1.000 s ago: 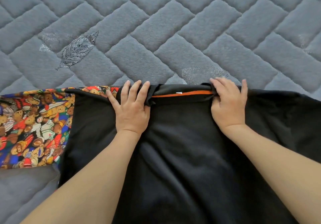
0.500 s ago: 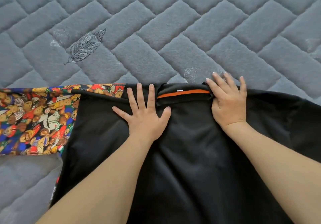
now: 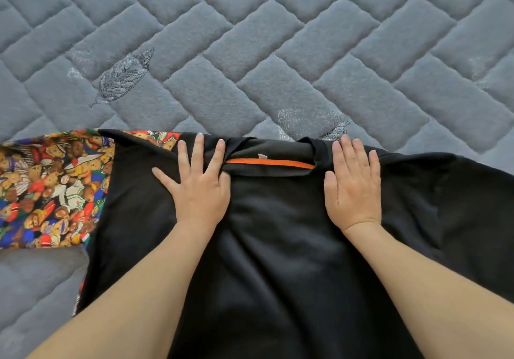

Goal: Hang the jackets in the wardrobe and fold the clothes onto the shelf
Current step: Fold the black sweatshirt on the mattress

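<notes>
A black garment (image 3: 278,247) lies spread flat on a grey quilted bed cover (image 3: 250,52), its collar with an orange inner band (image 3: 269,163) at the far edge. My left hand (image 3: 199,183) lies flat with spread fingers on the cloth just left of the collar. My right hand (image 3: 353,186) presses flat on the cloth just right of the collar, fingers straight and together. Both forearms reach in from the bottom of the view. The garment's lower part runs out of view at the bottom.
A colourful garment printed with teddy bears (image 3: 50,189) lies to the left, partly under the black one. The grey quilted cover fills the far half of the view and shows at the lower left (image 3: 36,289), with leaf motifs stitched in.
My left hand went from curled at the collar edge to flat with spread fingers. My right hand let go of the collar corner and now lies flat on the cloth.
</notes>
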